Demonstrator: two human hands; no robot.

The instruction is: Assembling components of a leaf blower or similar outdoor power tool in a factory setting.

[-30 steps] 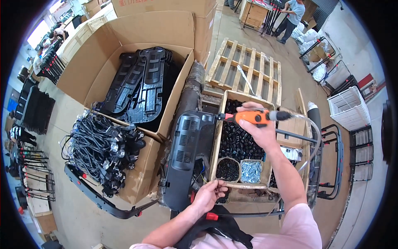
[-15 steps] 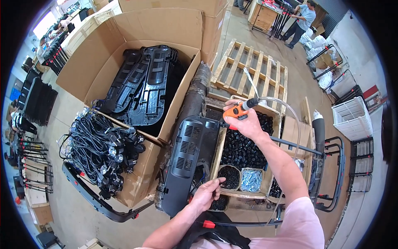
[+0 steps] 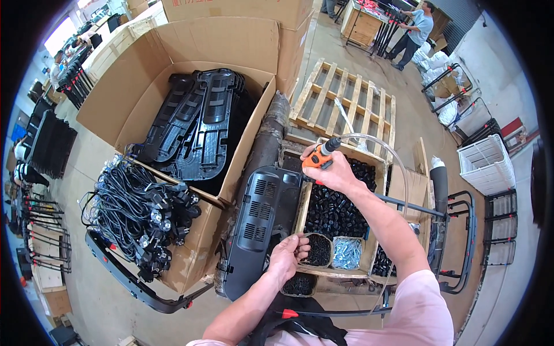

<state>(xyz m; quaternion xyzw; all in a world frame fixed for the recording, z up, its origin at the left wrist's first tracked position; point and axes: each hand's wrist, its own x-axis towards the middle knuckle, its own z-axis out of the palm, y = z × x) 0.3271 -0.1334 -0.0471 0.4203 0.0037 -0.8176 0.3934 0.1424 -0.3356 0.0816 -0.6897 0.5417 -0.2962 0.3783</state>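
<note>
My right hand [image 3: 339,174] is wrapped round an orange and black air screwdriver [image 3: 318,157], with a clear hose [image 3: 392,151] running from its back end. The tool is over the far end of a long black plastic cover [image 3: 254,214] with slotted vents; its tip is hidden. My left hand [image 3: 287,255] is beside a small tub of black screws [image 3: 318,249], fingers curled together. Whether something small is pinched in them I cannot make out. Next to that tub are silver bolts [image 3: 347,254] in another container, and black plastic parts [image 3: 339,206] fill the wooden box beyond.
At left, a large carton [image 3: 124,109] holds black plastic panels [image 3: 196,124]. Bundled black power cables [image 3: 141,210] lie on a cardboard box in front. A wooden pallet [image 3: 346,104] is behind the parts box. Curved black frames [image 3: 461,242] stand at right; a person [image 3: 416,32] works far off.
My left hand has drawn back slightly from the screw tub, its fingers more curled. My right hand and the screwdriver have shifted a little to the left. The whole view has tilted slightly.
</note>
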